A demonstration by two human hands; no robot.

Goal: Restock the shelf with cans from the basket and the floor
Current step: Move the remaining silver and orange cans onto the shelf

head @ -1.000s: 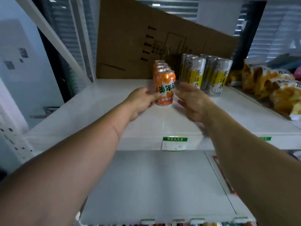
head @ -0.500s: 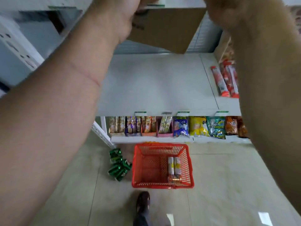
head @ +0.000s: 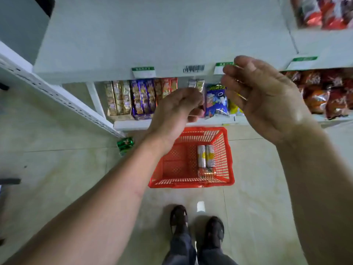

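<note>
Your left hand hangs in front of the shelf with its fingers loosely curled and nothing in them. Your right hand is beside it, palm turned inward, fingers relaxed and half bent, also holding nothing. Below them the red basket sits on the floor just in front of the bottom shelf. Two silver-and-yellow cans lie side by side in it, with an orange can across their near ends. Green cans lie on the floor left of the basket, partly hidden by your left forearm. Your feet stand near the basket.
</note>
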